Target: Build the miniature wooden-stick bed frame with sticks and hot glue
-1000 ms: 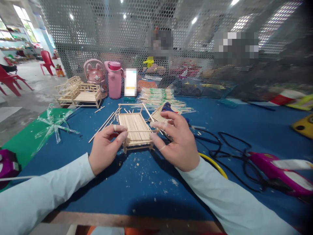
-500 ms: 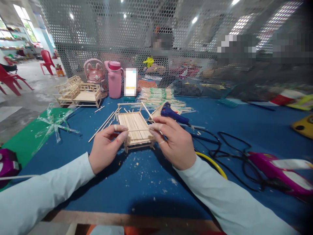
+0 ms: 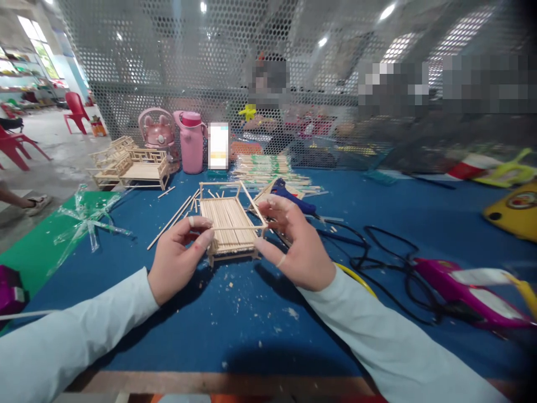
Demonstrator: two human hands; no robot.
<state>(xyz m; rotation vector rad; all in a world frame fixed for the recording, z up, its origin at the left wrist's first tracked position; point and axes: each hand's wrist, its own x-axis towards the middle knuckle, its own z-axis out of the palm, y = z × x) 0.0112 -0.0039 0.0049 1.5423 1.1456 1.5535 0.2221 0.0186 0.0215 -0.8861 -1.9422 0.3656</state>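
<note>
Head view: the stick bed (image 3: 229, 215) sits on the blue table (image 3: 201, 336), between the two hands. The left hand (image 3: 178, 260) has its thumb and pointer finger pinched close together at the bed's near left corner, holding it there. The right hand (image 3: 304, 243) is opened up, with thumb and fingers spread around the near right corner. I cannot tell if its fingertips touch the wood.

From the hands back to the brown front edge (image 3: 201, 382) runs a wide strip of blue with little crumbs on it. Past the hands it is crowded, right up to the metal screen (image 3: 168, 61) full of holes. Loops of black cord (image 3: 369, 257) fill the space to the right of the right hand. A green mat (image 3: 33, 235) covers the side left of the left hand.

Now the counting. There is one blue glue gun (image 3: 293, 198) just past the right hand. One pink bottle (image 3: 192, 145) and one phone (image 3: 218, 145) stand farther past the hands. Two red chairs (image 3: 76, 112) are far off past the left hand. The sticks in the bundles (image 3: 264, 168) are too many to count.
</note>
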